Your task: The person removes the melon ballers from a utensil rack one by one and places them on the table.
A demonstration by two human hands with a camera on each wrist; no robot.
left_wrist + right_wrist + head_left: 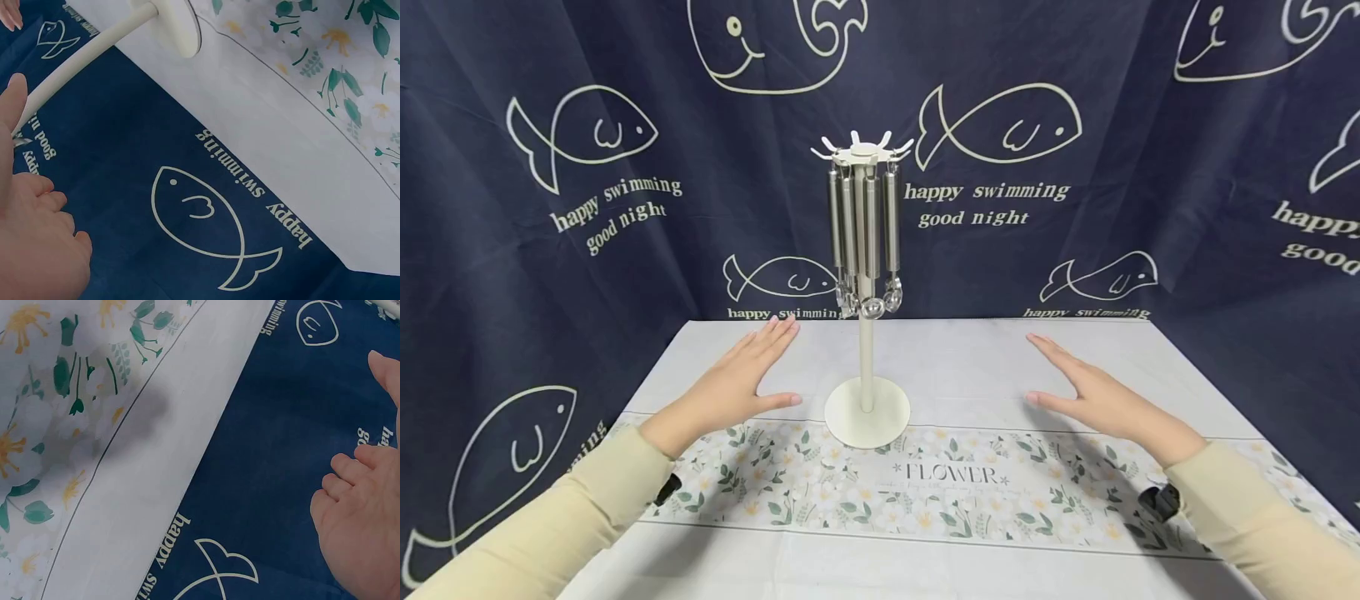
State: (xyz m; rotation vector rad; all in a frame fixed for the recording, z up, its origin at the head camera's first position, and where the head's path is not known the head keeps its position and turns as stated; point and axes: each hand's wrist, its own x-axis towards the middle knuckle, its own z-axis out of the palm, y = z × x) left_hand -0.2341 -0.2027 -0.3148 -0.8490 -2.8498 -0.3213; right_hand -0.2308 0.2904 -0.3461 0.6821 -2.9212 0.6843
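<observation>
Left hand stretched out, left of centre in the head view, its fingers are straight and the thumb stands well away from them; it has hold of nothing. Its partner, the right hand, lies right of centre in much the same pose, fingers extended, thumb apart, likewise holding nothing. Between the two, nearer the left one and touching neither, stands an off-white upright stand with a slim round post, just left of the middle of the frame. Its flat, off-white, disc-shaped base sits on the white-covered table, partly over the printed floral band; that broad foot, I'd judge, keeps so tall a post from tipping. At the top, a ring of off-white curved hooks fans outward, seemingly so that each piece can dangle clear of the post. From it hang shiny silver metal utensils with long cylindrical handles, at least four in sight, rounded bowls lowermost; hung by the handle ends, they fall straight under their own weight. Behind everything, the navy-blue fabric curtain printed with cream fish fills the upper frame.
</observation>
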